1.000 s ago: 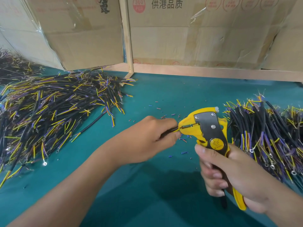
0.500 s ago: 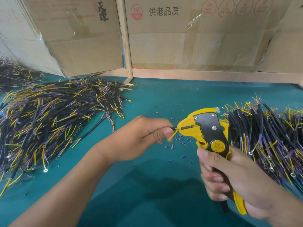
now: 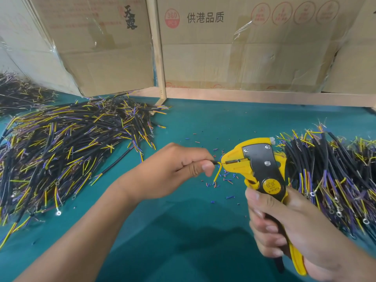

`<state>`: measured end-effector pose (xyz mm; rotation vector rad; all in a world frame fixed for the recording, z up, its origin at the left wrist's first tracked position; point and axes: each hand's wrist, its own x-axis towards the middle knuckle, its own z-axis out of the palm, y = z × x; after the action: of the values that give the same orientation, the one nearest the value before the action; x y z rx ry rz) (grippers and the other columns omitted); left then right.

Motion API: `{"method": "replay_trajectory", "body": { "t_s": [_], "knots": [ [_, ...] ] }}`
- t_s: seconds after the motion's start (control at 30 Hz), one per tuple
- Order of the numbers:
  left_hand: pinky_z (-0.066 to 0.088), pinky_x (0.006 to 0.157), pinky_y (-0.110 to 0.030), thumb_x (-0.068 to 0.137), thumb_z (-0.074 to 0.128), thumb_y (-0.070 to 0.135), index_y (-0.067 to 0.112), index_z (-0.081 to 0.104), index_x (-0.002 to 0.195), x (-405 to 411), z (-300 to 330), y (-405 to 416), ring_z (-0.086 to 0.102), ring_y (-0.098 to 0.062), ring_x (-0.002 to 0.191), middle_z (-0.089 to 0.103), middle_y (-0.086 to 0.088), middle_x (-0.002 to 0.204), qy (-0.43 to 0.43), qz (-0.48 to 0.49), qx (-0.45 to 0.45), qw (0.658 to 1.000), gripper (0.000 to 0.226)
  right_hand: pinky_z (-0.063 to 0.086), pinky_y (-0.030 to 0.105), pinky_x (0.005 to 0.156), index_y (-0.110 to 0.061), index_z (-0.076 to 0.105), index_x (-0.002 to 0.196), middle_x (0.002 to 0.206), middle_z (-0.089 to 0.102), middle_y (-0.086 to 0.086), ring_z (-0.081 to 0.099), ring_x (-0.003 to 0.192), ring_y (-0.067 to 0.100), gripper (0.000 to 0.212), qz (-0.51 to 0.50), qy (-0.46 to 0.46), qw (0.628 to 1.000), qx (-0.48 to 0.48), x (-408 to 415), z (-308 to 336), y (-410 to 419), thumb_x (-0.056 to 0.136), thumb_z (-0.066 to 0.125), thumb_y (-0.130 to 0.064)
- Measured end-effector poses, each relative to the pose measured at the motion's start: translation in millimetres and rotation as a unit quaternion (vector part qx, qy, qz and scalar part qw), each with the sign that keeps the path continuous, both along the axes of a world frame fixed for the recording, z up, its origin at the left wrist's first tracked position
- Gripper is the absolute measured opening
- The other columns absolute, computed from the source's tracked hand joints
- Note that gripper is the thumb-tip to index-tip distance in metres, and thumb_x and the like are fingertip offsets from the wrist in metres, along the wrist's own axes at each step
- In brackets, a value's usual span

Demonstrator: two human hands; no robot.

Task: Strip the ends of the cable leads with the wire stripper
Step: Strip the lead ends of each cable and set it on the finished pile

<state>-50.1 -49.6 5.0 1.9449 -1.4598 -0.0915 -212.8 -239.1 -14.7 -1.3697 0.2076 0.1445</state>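
Your left hand [image 3: 179, 169] pinches one black cable [image 3: 212, 162] between thumb and curled fingers, near the middle of the green table [image 3: 203, 127]. Its leads touch the nose of the wire stripper [image 3: 258, 169]. One yellow lead [image 3: 217, 173] bends down toward 6 o'clock, outside the nose. I cannot tell how many leads are in the nose.

Your right hand [image 3: 284, 224] wraps all its fingers tight around the yellow and black handles, at 4 o'clock from the cable. The thumb lies across the front, just under the round yellow button.

Tiny blue and red bits [image 3: 225, 180] lie on the table under the stripper nose, too many to count.

There are two big heaps of cables. One heap [image 3: 67, 147] lies at 9 o'clock, well apart from your hand. The other heap [image 3: 329, 171] lies at 3 o'clock, just behind the stripper. A third, smaller bunch [image 3: 18, 92] sits far off at 10 o'clock.

Cardboard boxes [image 3: 223, 53] stand along the back at 12 o'clock, with a wooden post [image 3: 157, 51] between them.
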Motion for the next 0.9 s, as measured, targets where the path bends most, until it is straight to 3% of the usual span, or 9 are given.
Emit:
{"method": "replay_trajectory", "body": {
  "t_s": [0.17, 0.47, 0.63, 0.9],
  "knots": [
    [0.027, 0.053, -0.013, 0.1, 0.051, 0.032, 0.014, 0.064, 0.09, 2, 1, 1, 0.032, -0.008, 0.058, 0.044, 0.007, 0.066, -0.036, 0.011, 0.003, 0.999, 0.024, 0.03, 0.026, 0.042, -0.008, 0.04, 0.061, 0.054, 0.027, 0.009, 0.024, 0.041, 0.018, 0.055, 0.001, 0.005, 1.0, -0.003, 0, 0, 0, 0.067, 0.079, -0.046],
    [0.027, 0.054, -0.013, 0.102, 0.047, 0.035, 0.012, 0.067, 0.091, 5, 0, 5, 0.031, -0.007, 0.057, 0.044, 0.001, 0.067, 0.022, -0.006, 0.017, 1.0, 0.032, 0.029, 0.026, 0.042, -0.008, 0.04, 0.061, 0.054, 0.027, 0.007, 0.024, 0.04, 0.017, 0.054, 0.006, 0.005, 1.0, -0.009, -1, 2, 0, 0.065, 0.079, -0.046],
    [0.031, 0.055, -0.021, 0.1, 0.046, 0.043, 0.017, 0.066, 0.091, 7, 0, 5, 0.035, -0.017, 0.06, 0.047, 0.0, 0.068, 0.039, -0.008, 0.026, 0.999, 0.033, 0.029, 0.026, 0.042, -0.013, 0.042, 0.056, 0.055, 0.027, 0.008, 0.025, 0.041, 0.018, 0.05, 0.007, -0.002, 1.0, -0.029, 0, 2, 0, 0.065, 0.077, -0.047],
    [0.028, 0.054, -0.017, 0.101, 0.048, 0.042, 0.016, 0.066, 0.089, 9, 1, 12, 0.03, -0.007, 0.058, 0.044, 0.004, 0.067, 0.047, 0.008, 0.016, 0.999, 0.034, 0.03, 0.026, 0.041, -0.011, 0.044, 0.057, 0.053, 0.028, 0.008, 0.025, 0.039, 0.017, 0.049, 0.006, -0.006, 1.0, -0.016, 0, 4, -5, 0.063, 0.079, -0.045]
  ]
}}
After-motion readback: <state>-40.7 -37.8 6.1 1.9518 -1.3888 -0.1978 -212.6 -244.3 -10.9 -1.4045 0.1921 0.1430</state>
